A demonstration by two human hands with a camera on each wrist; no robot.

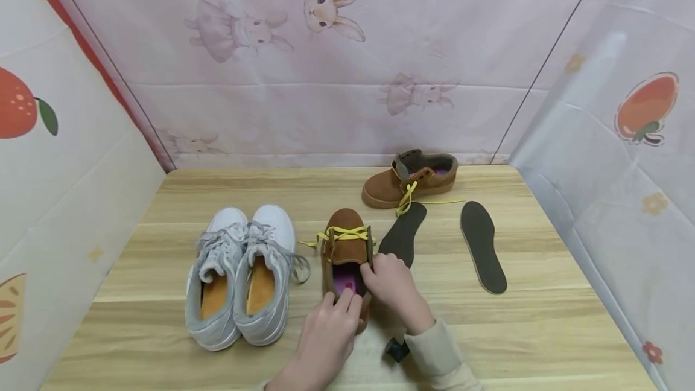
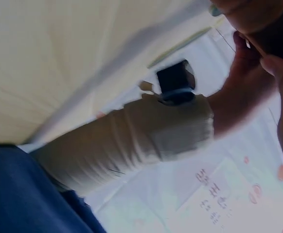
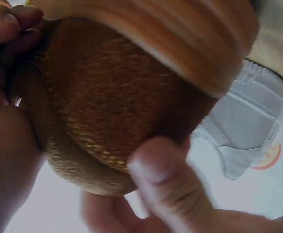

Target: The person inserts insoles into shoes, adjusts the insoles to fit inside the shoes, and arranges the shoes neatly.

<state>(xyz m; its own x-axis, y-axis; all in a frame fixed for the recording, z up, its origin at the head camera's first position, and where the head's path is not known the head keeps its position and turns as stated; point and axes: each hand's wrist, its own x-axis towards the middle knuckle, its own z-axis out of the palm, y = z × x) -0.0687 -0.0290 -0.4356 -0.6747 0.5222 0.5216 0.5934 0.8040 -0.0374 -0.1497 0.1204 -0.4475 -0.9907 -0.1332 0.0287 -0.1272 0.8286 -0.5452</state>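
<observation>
A brown suede shoe (image 1: 348,250) with yellow laces lies toe away from me on the table, its opening spread and a purple-pink lining (image 1: 341,281) visible inside. My left hand (image 1: 332,327) grips the heel, fingertips over the collar. In the right wrist view, its thumb (image 3: 163,167) presses on the stitched heel (image 3: 110,97). My right hand (image 1: 395,288) pinches the collar's right side. One dark insole (image 1: 403,237) lies just beyond the right hand, which overlaps its near end; a second insole (image 1: 483,249) lies farther right.
A matching brown shoe (image 1: 382,187) rests on its sole at the back, its yellow lace trailing right. Two white sneakers (image 1: 275,222) with grey laces stand at left. Printed cloth walls (image 1: 347,119) border the wooden table (image 1: 564,330). A small black device (image 1: 397,350) sits by the right cuff.
</observation>
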